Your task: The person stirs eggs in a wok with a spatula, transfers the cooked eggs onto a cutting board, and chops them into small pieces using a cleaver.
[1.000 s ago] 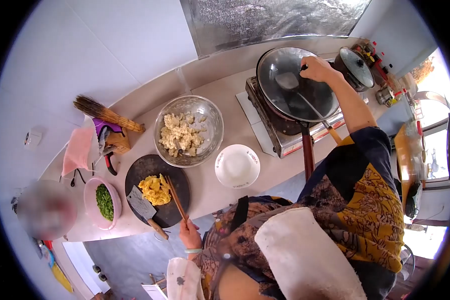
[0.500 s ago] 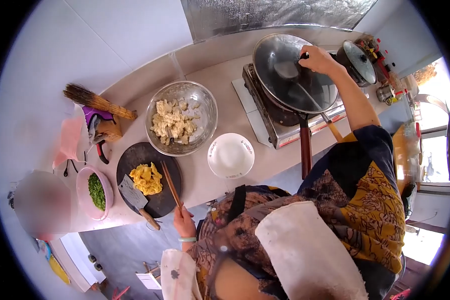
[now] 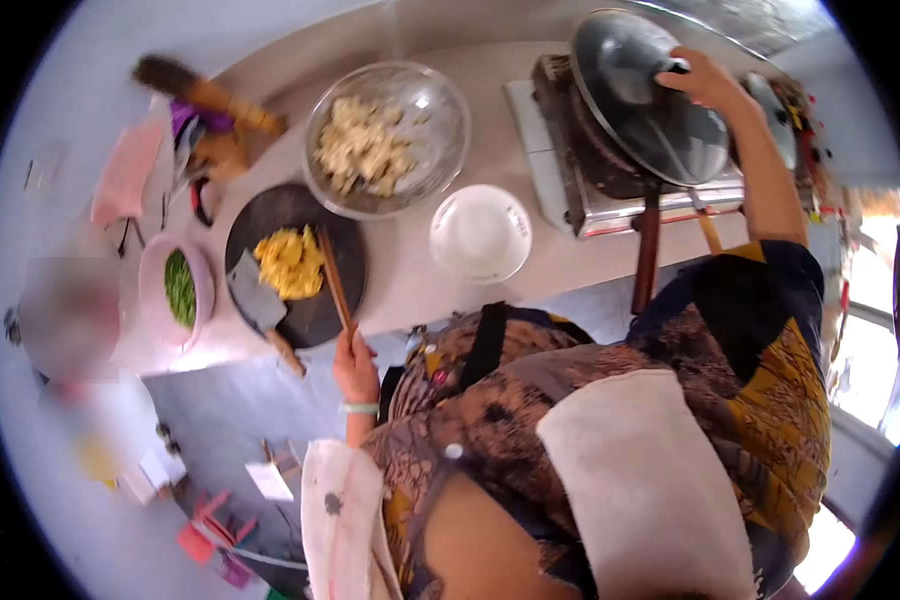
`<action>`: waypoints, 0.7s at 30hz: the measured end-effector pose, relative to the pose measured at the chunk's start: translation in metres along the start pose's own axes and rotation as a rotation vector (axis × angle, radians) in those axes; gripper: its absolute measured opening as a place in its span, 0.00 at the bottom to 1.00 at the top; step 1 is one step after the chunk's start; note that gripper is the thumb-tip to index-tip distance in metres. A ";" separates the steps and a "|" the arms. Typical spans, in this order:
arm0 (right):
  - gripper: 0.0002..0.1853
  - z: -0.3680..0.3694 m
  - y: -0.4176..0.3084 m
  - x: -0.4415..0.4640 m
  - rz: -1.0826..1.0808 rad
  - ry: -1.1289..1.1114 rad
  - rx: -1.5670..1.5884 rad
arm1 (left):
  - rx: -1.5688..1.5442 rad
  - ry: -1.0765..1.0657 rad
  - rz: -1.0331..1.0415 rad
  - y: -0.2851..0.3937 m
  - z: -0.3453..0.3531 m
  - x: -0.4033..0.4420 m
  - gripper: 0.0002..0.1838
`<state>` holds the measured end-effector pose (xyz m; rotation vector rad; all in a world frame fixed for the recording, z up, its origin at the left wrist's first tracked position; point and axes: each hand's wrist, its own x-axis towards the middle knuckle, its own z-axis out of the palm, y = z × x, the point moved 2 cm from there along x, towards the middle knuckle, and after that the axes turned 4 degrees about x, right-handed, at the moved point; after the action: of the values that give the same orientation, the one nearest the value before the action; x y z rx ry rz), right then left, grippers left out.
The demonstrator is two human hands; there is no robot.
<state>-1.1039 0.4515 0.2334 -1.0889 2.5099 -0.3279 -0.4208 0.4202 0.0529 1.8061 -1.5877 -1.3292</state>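
Note:
My right hand [image 3: 708, 80] is closed on the knob of a glass lid [image 3: 635, 110] over a dark, long-handled pan [image 3: 647, 240] on the stove. I cannot tell whether the lid rests on the rim or is slightly raised. A wooden handle [image 3: 708, 232] sticks out beside the pan's handle. My left hand [image 3: 355, 370] grips wooden chopsticks [image 3: 334, 280], their tips over a round dark cutting board [image 3: 340, 215]. Yellow scrambled egg [image 3: 290, 262] lies on that board next to a cleaver [image 3: 257, 292], whose wooden handle overhangs the edge.
A steel bowl [image 3: 440, 125] contains pale, lumpy dough. Between it and the stove [image 3: 585, 215] stands a white bowl [image 3: 481, 234]. Chopped greens fill a pink basket [image 3: 202, 270] at the left, where a blurred person [image 3: 70, 320] is. A brush [image 3: 205, 95] lies behind the board.
The camera view has shifted, so the counter things appear higher in the picture. Both hands keep their hold, the right on the lid's knob and the left on the chopsticks.

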 end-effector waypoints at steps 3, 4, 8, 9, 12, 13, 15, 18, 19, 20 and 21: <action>0.44 -0.003 0.012 0.008 -0.113 0.136 -0.261 | -0.050 0.019 -0.009 -0.001 -0.004 -0.001 0.16; 0.43 -0.005 0.013 0.014 -0.133 0.177 -0.334 | -0.033 0.024 -0.015 0.001 -0.006 -0.002 0.16; 0.35 -0.008 0.011 0.021 -0.251 0.192 -0.317 | 0.029 0.052 0.042 -0.016 -0.016 -0.001 0.16; 0.33 -0.010 0.000 0.011 -0.242 0.243 -0.366 | 0.025 0.060 0.030 -0.023 -0.018 -0.001 0.16; 0.29 -0.014 -0.051 -0.034 -0.150 0.329 -0.475 | -0.001 0.071 -0.017 -0.015 -0.029 -0.001 0.15; 0.29 -0.015 -0.058 -0.045 -0.129 0.342 -0.504 | -0.007 0.067 -0.007 -0.008 -0.033 0.000 0.15; 0.28 -0.017 -0.064 -0.061 -0.136 0.323 -0.501 | -0.077 0.063 0.014 0.000 -0.042 0.002 0.15; 0.27 -0.005 -0.089 -0.098 -0.152 0.274 -0.429 | -0.091 0.013 0.012 -0.009 -0.059 0.017 0.15; 0.27 0.005 -0.107 -0.114 -0.158 0.256 -0.391 | -0.179 -0.030 -0.033 -0.012 -0.066 0.022 0.15; 0.25 0.018 -0.133 -0.135 -0.181 0.247 -0.349 | -0.267 -0.076 -0.077 -0.013 -0.072 0.028 0.15; 0.24 0.035 -0.159 -0.150 -0.208 0.212 -0.258 | -0.352 -0.127 -0.118 -0.014 -0.079 0.035 0.15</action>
<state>-0.8914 0.4530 0.2967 -1.4925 2.6837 -0.1867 -0.3505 0.3693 0.0651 1.6453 -1.2234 -1.6862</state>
